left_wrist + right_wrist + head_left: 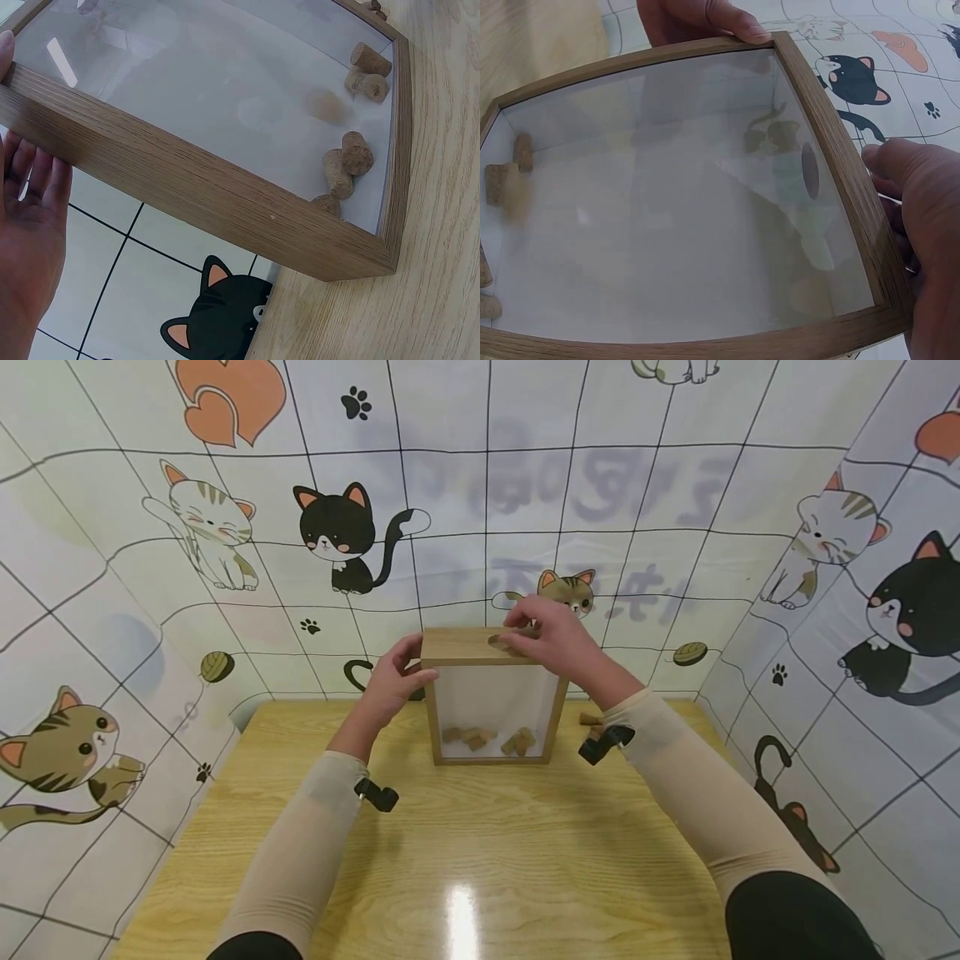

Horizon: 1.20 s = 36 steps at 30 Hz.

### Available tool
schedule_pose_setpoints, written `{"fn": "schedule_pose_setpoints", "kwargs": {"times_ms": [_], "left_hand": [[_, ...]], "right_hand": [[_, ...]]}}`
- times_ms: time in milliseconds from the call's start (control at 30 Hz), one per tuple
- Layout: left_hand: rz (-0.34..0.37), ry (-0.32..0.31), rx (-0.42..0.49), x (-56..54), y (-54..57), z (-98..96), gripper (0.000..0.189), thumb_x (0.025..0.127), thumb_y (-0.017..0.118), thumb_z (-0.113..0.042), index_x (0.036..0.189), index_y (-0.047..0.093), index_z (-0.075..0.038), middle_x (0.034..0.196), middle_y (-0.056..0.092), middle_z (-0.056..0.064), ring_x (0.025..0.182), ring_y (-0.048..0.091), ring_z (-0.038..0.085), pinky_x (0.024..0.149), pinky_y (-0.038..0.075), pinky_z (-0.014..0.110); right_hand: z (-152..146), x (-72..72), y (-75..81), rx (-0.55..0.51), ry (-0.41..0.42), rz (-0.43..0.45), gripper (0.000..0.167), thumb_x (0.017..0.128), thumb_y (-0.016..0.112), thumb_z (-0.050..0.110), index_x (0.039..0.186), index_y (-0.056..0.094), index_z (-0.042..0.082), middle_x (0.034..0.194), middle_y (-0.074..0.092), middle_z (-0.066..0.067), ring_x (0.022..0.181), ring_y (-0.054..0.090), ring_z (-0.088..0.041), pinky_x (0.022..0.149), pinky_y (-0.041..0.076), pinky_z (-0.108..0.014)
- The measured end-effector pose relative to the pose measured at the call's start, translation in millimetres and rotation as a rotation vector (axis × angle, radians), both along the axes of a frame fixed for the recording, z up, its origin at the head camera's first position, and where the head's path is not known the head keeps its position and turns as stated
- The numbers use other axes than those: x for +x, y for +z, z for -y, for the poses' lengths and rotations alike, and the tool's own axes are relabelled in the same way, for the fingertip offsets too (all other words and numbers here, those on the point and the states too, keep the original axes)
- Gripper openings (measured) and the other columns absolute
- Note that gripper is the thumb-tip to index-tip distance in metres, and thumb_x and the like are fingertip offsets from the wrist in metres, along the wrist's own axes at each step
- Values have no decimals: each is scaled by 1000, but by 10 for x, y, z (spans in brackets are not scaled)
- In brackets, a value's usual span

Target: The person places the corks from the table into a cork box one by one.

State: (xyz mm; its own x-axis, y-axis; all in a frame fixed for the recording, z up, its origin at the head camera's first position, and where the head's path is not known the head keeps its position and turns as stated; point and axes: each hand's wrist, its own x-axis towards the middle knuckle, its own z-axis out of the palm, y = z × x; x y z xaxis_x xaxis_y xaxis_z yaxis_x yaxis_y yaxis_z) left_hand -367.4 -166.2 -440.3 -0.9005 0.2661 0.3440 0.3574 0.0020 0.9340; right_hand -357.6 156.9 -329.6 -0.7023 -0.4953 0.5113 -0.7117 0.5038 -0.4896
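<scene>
A wooden shadow box (487,647) with a clear front stands upright on the table, with several corks (521,742) lying along its bottom. My left hand (392,681) holds its upper left corner, thumb at the front and fingers along the side, as the left wrist view also shows. Over the round hole (495,640) in the top, my right hand (551,639) bends its fingers and thumb close to the opening; no cork shows between them. Inside the box, a blurred cork (328,106) appears in the left wrist view above the settled ones.
More loose corks (590,722) lie on the wooden table (465,843) right of the box, partly behind my right wrist. A cat-patterned cloth wall (450,485) rises close behind the box and along both sides.
</scene>
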Motion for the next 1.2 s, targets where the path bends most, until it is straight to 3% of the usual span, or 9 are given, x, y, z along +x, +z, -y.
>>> {"fn": "schedule_pose_setpoints", "kwargs": {"times_ms": [333,567,800,1200], "left_hand": [[18,7,-12,5,-3,0,69,101,78,-6,163,49,-4,145,58,17,137,55,29,122,44,45],[31,2,-5,2,19,-19,69,101,77,-4,164,48,-3,144,58,17,136,55,26,120,46,40],[23,6,-5,-5,23,-13,69,102,77,-4,163,47,-1,144,57,19,139,52,34,125,40,46],[18,15,0,6,14,-17,68,101,77,-2,163,48,-2,144,58,17,137,53,32,124,42,45]], "right_hand": [[-152,65,-42,-68,-9,-136,6,107,77,15,107,75,9,108,71,-3,103,66,-21,92,55,-48],[-419,215,-144,-183,-59,-231,4,104,76,1,104,73,4,103,70,-9,98,64,-23,87,51,-45],[-728,303,-334,-250,-83,-208,7,104,73,-2,103,73,4,100,69,-6,94,59,-14,85,47,-33],[-1236,360,-843,-204,-252,-117,6,106,76,8,106,73,2,102,71,-6,94,61,-10,85,51,-37]]}}
